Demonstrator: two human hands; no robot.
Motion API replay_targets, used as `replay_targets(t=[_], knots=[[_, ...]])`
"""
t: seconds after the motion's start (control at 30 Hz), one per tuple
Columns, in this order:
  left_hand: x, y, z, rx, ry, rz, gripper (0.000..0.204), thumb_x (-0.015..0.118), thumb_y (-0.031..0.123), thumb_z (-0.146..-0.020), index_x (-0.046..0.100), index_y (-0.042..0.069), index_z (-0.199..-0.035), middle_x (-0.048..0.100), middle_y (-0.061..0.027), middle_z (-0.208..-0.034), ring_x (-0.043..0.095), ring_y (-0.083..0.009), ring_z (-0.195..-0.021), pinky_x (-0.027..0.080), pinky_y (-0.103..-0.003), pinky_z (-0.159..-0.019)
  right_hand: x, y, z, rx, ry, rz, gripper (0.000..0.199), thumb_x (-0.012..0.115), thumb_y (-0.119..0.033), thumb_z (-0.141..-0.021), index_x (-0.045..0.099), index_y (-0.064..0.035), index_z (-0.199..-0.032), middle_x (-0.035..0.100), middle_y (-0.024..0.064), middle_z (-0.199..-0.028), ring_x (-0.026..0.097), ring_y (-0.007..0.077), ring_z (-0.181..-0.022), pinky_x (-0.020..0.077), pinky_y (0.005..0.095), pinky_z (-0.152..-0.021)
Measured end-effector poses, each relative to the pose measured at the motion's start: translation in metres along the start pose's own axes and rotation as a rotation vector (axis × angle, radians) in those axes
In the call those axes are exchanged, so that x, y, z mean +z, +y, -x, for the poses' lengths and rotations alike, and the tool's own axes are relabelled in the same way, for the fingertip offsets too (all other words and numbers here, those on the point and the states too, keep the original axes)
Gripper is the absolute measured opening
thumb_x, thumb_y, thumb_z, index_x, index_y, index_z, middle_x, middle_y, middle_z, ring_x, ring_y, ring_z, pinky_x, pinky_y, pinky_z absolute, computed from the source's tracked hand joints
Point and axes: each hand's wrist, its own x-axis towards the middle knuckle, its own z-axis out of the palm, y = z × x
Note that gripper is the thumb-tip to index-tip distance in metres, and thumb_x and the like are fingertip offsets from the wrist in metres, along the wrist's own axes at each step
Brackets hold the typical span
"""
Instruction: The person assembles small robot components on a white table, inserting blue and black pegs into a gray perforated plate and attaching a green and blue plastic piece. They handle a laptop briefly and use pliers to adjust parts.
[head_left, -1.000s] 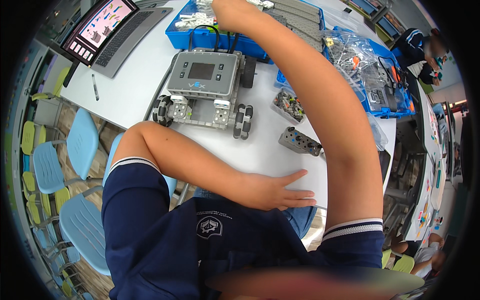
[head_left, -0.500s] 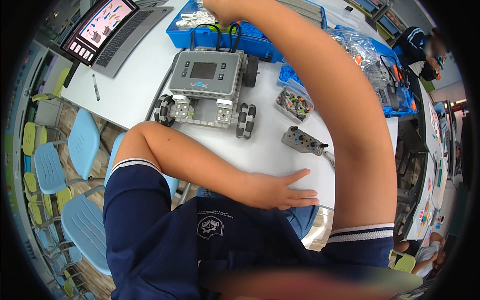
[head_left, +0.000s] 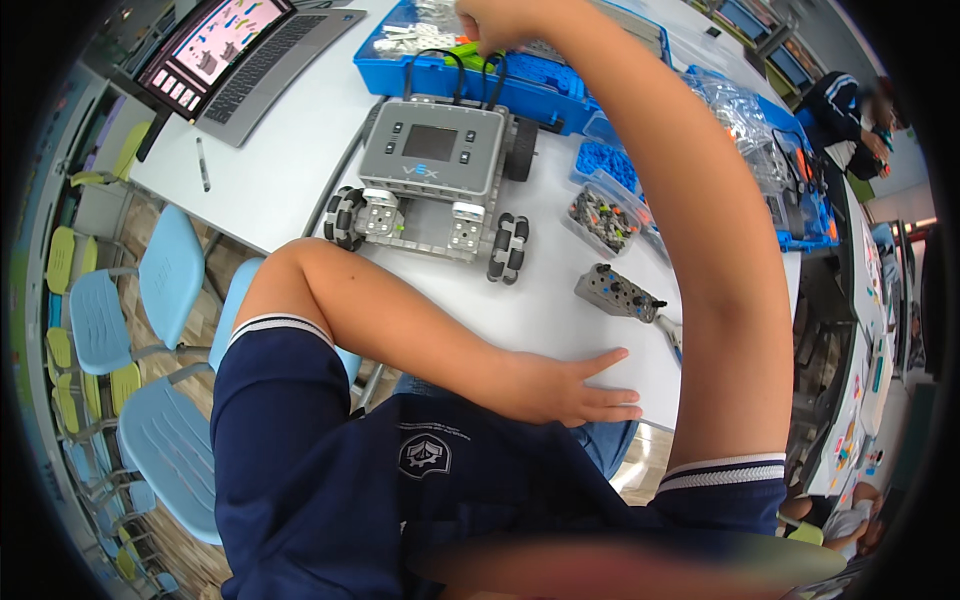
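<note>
My left hand [head_left: 565,388] rests at the near edge of the white table, fingers stretched out and apart, holding nothing. My right arm reaches far forward, and my right hand [head_left: 498,22] is over a blue storage bin [head_left: 400,80], fingers curled down beside lime-green parts [head_left: 463,55]. Whatever those fingers hold is hidden. Between my arms stands a grey wheeled robot [head_left: 432,150] with a small screen and black cables. A grey motor block with black pins [head_left: 618,293] lies to its right, close to a grey-handled tool [head_left: 670,335].
Small clear boxes hold grey connectors [head_left: 601,220] and blue pieces [head_left: 606,163]. An open laptop [head_left: 265,65] and a pen [head_left: 203,165] lie at the left. Plastic bags [head_left: 730,110] fill another blue bin at right. Blue chairs [head_left: 172,440] stand left; another person [head_left: 835,105] is far right.
The view has shifted slightly, so the table's things appear a little further right. My right hand remains at the bin, and my left hand stays spread at the table edge.
</note>
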Motion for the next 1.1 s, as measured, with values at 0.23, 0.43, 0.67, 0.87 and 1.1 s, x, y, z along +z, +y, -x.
replay_targets(t=[0.23,0.43,0.67,0.87,1.1], knots=[[0.002,0.002,-0.001,0.007,0.008,0.033,0.046,0.049,0.040,-0.099,0.062,0.021,-0.139,0.018,-0.0127,-0.170,0.018,-0.0335,-0.156,0.025,-0.071,-0.118,-0.013,-0.002,0.038,0.019,0.331,-0.154,0.024,0.072,-0.011,-0.080,0.072,-0.0001,-0.101,0.072,0.0224,-0.099,0.071,0.0374,-0.094,0.0559,0.0464,-0.080],[0.002,0.002,-0.002,-0.034,0.113,0.098,0.041,0.051,0.036,-0.098,0.069,0.015,-0.127,0.026,-0.0135,-0.167,0.025,-0.0316,-0.154,0.021,-0.074,-0.118,-0.067,-0.049,0.221,-0.051,0.662,-0.127,0.020,0.073,-0.007,-0.082,0.067,-0.0030,-0.100,0.067,0.0099,-0.082,0.062,0.0195,-0.069,0.0480,0.0350,-0.065],[0.000,-0.001,0.002,0.020,0.059,0.143,0.045,0.050,0.032,-0.097,0.066,0.013,-0.134,0.026,-0.0121,-0.168,0.031,-0.0301,-0.151,0.019,-0.075,-0.119,-0.104,-0.166,0.363,0.358,0.283,0.006,0.049,0.073,-0.007,-0.077,0.069,-0.0056,-0.125,0.070,0.0093,-0.100,0.065,0.0235,-0.081,0.0529,0.0368,-0.076],[-0.003,-0.006,-0.001,-0.020,0.118,0.207,0.032,0.053,0.031,-0.096,0.074,0.014,-0.114,0.029,-0.0133,-0.166,0.029,-0.0289,-0.153,0.020,-0.073,-0.120,-0.087,-0.150,0.384,0.333,0.413,0.130,0.061,0.076,0.005,-0.060,0.070,0.0014,-0.121,0.065,0.0106,-0.086,0.063,0.0255,-0.075,0.0525,0.0377,-0.071],[-0.003,-0.009,-0.002,-0.019,0.100,0.316,0.033,0.056,0.032,-0.095,0.073,0.015,-0.117,0.030,-0.0135,-0.165,0.031,-0.0283,-0.152,0.023,-0.071,-0.119,-0.075,-0.149,0.408,0.487,0.358,0.191,0.066,0.080,-0.002,-0.067,0.066,-0.0010,-0.131,0.064,0.0068,-0.083,0.062,0.0224,-0.073,0.0522,0.0377,-0.072]])
